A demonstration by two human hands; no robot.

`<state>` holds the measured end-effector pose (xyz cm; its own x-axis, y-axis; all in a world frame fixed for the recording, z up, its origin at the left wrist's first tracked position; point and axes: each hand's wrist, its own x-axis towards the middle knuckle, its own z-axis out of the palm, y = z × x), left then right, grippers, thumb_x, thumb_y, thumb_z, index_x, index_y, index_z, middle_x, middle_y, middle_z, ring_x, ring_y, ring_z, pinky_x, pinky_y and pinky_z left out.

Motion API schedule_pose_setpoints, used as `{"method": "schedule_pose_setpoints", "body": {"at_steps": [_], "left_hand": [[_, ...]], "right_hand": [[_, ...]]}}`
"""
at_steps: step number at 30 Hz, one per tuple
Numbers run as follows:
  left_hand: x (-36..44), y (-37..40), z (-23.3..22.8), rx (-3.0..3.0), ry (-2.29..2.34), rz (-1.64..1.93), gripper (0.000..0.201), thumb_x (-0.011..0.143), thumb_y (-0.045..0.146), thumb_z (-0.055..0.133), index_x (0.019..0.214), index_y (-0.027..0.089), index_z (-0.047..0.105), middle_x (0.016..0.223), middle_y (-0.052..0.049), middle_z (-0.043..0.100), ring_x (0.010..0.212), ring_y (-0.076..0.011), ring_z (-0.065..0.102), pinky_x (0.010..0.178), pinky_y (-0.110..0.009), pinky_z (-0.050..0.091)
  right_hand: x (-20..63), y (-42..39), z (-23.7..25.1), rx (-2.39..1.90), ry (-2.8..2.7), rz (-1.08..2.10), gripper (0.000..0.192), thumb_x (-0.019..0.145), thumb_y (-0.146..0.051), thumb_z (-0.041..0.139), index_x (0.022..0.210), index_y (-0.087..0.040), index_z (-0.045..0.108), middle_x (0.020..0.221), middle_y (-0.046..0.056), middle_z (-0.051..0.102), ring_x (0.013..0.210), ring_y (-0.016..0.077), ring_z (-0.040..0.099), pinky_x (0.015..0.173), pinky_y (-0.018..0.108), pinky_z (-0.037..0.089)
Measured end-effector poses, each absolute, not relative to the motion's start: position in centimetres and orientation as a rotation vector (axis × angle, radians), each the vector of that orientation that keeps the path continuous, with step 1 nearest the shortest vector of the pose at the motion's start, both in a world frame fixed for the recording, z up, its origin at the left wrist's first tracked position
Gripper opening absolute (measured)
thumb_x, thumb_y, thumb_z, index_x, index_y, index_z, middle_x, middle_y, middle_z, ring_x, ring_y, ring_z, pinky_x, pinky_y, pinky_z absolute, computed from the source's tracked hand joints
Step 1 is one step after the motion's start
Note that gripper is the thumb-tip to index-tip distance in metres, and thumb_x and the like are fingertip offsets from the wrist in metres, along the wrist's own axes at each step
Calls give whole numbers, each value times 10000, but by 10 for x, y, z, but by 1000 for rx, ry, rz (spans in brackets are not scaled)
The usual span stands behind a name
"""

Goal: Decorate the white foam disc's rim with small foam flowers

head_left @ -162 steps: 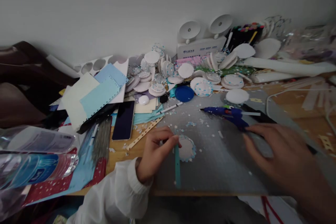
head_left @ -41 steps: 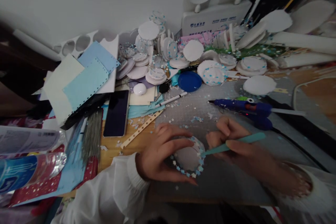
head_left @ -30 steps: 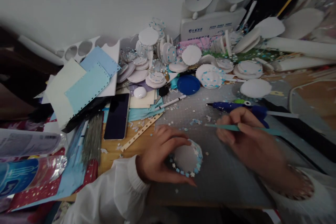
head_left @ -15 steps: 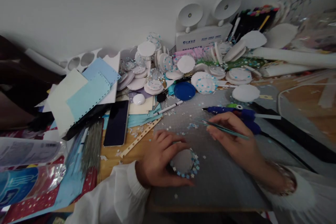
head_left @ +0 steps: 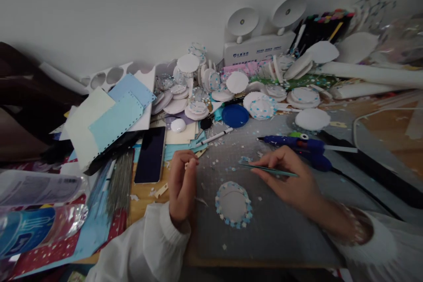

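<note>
My right hand grips teal tweezers, their tips pointing left just over a small heap of blue and white star pieces. My left hand rests at the mat's left edge with its fingers curled in. It lies across a cream strip with punched star holes, and what its fingers hold, if anything, is hidden. Between the hands a round ring of small blue and white stars lies flat on the grey cutting mat, touched by neither hand.
Behind the mat are piled white discs, a blue lid and a white twin-lamp unit. A blue glue gun with a black cord lies at right. At left are a phone, wire stems and plastic bottles.
My left hand has let go of the star ring and moved left, its fingers now curled over the punched strip. The tweezers have moved slightly down and left.
</note>
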<state>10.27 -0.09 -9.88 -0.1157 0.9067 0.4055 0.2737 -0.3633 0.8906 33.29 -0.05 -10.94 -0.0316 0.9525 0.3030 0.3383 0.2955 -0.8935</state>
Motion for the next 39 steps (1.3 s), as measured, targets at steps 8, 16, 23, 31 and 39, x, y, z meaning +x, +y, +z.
{"method": "schedule_pose_setpoints", "body": {"at_steps": [8,16,23,31,39], "left_hand": [[103,3,-102,1560,1259,1474,267,964,270,410,718,192,480,752,-15,448,735,-164,443,685,-309,362],[101,2,-102,1615,1329,1519,455,888,251,577,570,189,258,636,17,405,646,-136,421,631,-297,356],[101,-1,-100,1720,1300,1500,530,892,279,573,550,189,178,541,28,328,586,-137,371,595,-315,331],[100,-3,-97,1743,1288,1481,514,921,302,538,551,177,203,542,36,237,562,-130,313,607,-328,287],[99,-4,-99,1763,1317,1402,514,936,374,498,523,187,254,526,25,277,577,-147,339,623,-347,300]], "right_hand": [[319,22,-88,-1090,-1631,847,272,801,-232,687,826,-247,417,786,0,593,800,191,698,657,298,566],[311,26,-87,-1081,-1681,844,289,803,-231,679,807,-246,391,776,-5,552,817,209,697,650,303,545],[323,20,-88,-1137,-1639,809,317,800,-256,683,775,-258,367,755,2,591,753,196,677,629,319,535],[327,12,-103,-1208,-1658,819,321,793,-242,679,751,-255,362,736,5,620,714,190,664,608,310,523],[322,9,-109,-1213,-1734,857,311,794,-208,666,753,-253,361,734,8,600,713,194,659,567,296,498]]}}
